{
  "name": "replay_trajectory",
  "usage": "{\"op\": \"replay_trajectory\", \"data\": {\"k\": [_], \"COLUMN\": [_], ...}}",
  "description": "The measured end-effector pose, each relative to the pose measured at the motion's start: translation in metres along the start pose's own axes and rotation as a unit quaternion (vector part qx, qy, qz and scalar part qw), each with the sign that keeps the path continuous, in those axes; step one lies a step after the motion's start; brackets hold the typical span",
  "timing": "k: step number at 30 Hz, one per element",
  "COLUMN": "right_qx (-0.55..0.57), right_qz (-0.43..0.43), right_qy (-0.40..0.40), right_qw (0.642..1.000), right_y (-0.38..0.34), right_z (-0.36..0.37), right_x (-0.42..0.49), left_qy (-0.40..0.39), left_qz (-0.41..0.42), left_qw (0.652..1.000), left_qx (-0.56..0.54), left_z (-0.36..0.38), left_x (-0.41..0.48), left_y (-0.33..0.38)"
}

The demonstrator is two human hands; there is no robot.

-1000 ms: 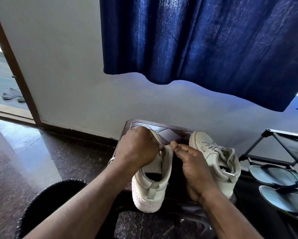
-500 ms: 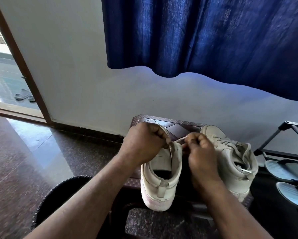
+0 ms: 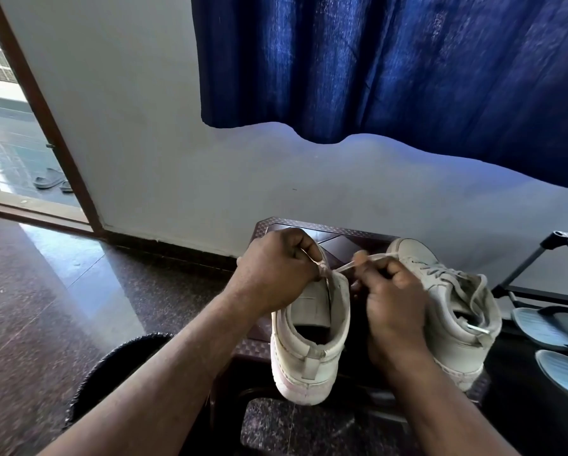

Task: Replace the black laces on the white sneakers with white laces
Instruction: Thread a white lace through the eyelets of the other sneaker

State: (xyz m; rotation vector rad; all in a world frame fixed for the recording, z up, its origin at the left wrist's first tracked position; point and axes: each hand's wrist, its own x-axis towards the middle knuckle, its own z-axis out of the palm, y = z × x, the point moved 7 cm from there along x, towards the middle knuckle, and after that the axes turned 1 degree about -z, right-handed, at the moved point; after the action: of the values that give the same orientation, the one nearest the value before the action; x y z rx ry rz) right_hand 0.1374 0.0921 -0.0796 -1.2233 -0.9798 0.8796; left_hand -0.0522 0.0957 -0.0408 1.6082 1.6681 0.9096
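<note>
Since half a second ago my hands have drawn a little apart and a short run of white lace [image 3: 348,265] now stretches taut between them; before, they were nearly knuckle to knuckle over the shoe. The left sneaker [image 3: 310,337] stands heel toward me on the dark stool [image 3: 341,233], its rear overhanging the near edge, the collar open and the tongue upright. My left hand [image 3: 276,274] sits over its far left side, fingers curled tight and pinching one lace end against the top eyelets. My right hand [image 3: 391,301] is just right of the collar, fingers pressed together on the other part of the same lace, which runs up and right past the thumb. The right sneaker [image 3: 447,311] stands just beside that hand, already laced in white, a metal-tipped lace end poking out near its heel. I can see no black lace from here.

Farther right, two pale blue sandals [image 3: 552,327] lie on the floor under a black rack [image 3: 536,261]. Near left, by my forearm, is a dark round basket [image 3: 111,366]. Behind the stool a pale wall rises, with a blue curtain [image 3: 391,67] hanging above. At far left a doorway [image 3: 16,153] opens onto a wet floor where slippers [image 3: 50,182] lie.
</note>
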Motion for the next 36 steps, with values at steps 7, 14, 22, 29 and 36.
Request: {"op": "replay_trajectory", "data": {"k": [7,14,22,29,36], "right_qx": [0.021,0.002,0.015,-0.061,-0.23], "right_qz": [0.072,-0.022,0.07,0.033,-0.043], "right_qy": [-0.058,0.019,-0.054,-0.133,-0.072], "right_qw": [0.995,1.0,0.996,0.989,0.97], "right_y": [0.006,-0.013,0.007,0.006,0.009], "right_z": [0.019,-0.001,0.013,0.029,0.02], "right_x": [-0.015,0.002,-0.009,-0.022,-0.009], "left_qy": [-0.004,-0.04,-0.079,-0.066,-0.056], "left_qz": [0.025,0.042,0.024,-0.003,0.002], "left_qw": [1.0,0.993,0.98,0.989,0.99], "left_qx": [0.013,-0.103,-0.183,-0.132,-0.127], "left_z": [0.002,-0.001,0.003,-0.012,-0.018], "left_x": [0.003,0.006,0.004,0.001,0.0], "left_y": [0.001,0.005,0.004,0.005,-0.001]}}
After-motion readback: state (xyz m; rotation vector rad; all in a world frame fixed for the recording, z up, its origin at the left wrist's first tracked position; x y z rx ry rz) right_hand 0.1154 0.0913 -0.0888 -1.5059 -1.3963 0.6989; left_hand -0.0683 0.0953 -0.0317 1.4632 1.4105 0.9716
